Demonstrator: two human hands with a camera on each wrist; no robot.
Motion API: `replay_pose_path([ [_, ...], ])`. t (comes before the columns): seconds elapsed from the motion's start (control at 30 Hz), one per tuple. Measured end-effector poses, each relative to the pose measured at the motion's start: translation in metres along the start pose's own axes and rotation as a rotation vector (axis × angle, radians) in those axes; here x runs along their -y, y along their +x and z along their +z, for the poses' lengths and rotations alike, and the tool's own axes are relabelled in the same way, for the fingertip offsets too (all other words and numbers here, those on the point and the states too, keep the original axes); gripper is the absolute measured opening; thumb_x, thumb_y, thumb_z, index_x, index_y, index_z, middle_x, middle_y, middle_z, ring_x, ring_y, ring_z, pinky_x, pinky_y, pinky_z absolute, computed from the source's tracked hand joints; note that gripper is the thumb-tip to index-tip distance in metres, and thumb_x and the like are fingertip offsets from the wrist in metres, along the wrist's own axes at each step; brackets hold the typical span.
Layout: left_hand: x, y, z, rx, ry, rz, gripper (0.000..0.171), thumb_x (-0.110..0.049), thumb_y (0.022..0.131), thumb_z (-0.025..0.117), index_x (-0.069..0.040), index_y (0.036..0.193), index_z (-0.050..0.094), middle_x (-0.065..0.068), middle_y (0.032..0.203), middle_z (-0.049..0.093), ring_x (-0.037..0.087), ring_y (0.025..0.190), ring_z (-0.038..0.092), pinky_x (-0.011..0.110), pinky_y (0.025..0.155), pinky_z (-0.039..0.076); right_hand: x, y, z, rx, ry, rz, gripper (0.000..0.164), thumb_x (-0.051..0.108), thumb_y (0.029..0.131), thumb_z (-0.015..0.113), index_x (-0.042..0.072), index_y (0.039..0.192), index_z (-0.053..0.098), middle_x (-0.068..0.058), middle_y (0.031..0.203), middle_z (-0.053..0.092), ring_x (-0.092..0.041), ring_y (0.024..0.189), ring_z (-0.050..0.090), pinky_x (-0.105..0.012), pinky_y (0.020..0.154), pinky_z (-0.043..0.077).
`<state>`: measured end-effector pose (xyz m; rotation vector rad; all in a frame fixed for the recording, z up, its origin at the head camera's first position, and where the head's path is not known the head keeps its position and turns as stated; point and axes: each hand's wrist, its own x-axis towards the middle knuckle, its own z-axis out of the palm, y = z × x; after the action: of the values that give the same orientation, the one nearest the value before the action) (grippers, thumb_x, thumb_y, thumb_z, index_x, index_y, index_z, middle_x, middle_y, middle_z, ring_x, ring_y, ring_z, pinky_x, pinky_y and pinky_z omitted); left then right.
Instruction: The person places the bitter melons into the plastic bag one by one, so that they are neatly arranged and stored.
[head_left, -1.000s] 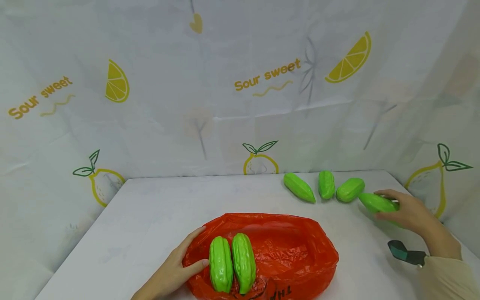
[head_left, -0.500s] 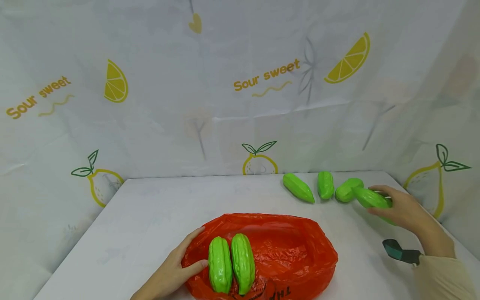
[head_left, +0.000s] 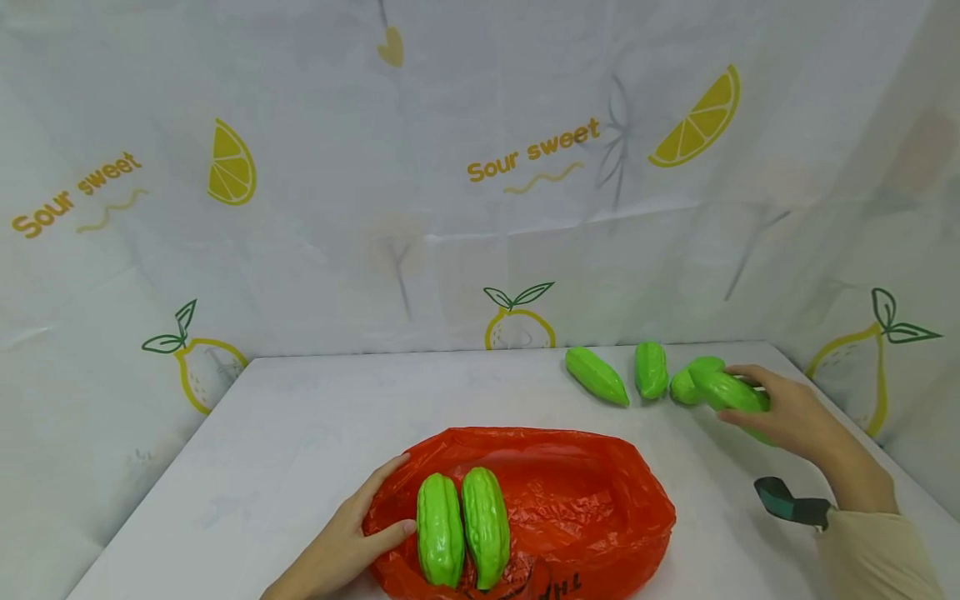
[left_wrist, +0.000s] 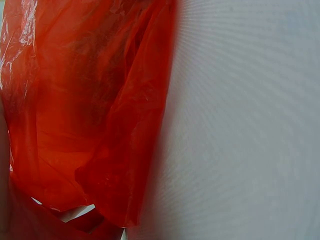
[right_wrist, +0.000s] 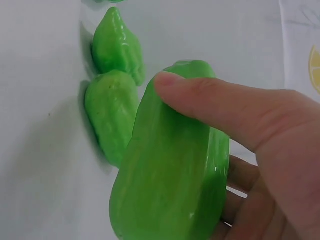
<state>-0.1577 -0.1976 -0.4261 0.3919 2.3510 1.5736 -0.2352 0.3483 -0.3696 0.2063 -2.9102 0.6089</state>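
Observation:
A red plastic bag (head_left: 570, 492) lies mouth-up near the table's front, with two green bitter melons, the left one (head_left: 440, 530) and the right one (head_left: 486, 527), inside its left part. My left hand (head_left: 347, 525) holds the bag's left rim, thumb over the inside; the left wrist view is filled mostly by red plastic (left_wrist: 75, 100). At the right, my right hand (head_left: 791, 417) grips another bitter melon (head_left: 727, 390), thumb on one side and fingers on the other. In the right wrist view, this held bitter melon (right_wrist: 170, 165) is raised in front of others on the table.
Toward the back of the white table (head_left: 300, 442) lie a pointed bitter melon (head_left: 597, 376), a second bitter melon (head_left: 651, 370) and a third bitter melon (head_left: 686, 385), partly hidden by the held one. A printed cloth (head_left: 337, 208) hangs behind. A dark strap piece (head_left: 791, 502) juts from the right wrist.
My right hand has moved left and slightly up with the bitter melon, which now overlaps the one behind it. The left hand and the bag have stayed in place.

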Motion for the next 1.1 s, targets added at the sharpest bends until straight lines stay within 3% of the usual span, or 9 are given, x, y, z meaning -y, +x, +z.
replay_pose_path([
  [0.37, 0.0, 0.0, 0.0, 0.003, -0.01, 0.002, 0.067, -0.032, 0.096, 0.064, -0.037, 0.153, 0.028, 0.01, 0.15, 0.043, 0.034, 0.128, 0.05, 0.034, 0.084, 0.061, 0.021, 0.002, -0.004, 0.023, 0.011, -0.005, 0.074, 0.036, 0.086, 0.077, -0.006, 0.138, 0.045, -0.038, 0.126, 0.054, -0.048, 0.101, 0.058, -0.058, 0.078, 0.053],
  [1.1, 0.0, 0.0, 0.0, 0.002, 0.002, 0.008, 0.066, -0.032, 0.097, 0.063, -0.037, 0.153, 0.028, 0.01, 0.15, 0.044, 0.034, 0.127, 0.05, 0.034, 0.084, 0.061, 0.055, 0.001, -0.007, 0.007, 0.057, -0.079, 0.071, 0.038, 0.085, 0.078, 0.001, 0.138, 0.049, -0.027, 0.12, 0.061, -0.031, 0.094, 0.055, -0.033, 0.071, 0.047],
])
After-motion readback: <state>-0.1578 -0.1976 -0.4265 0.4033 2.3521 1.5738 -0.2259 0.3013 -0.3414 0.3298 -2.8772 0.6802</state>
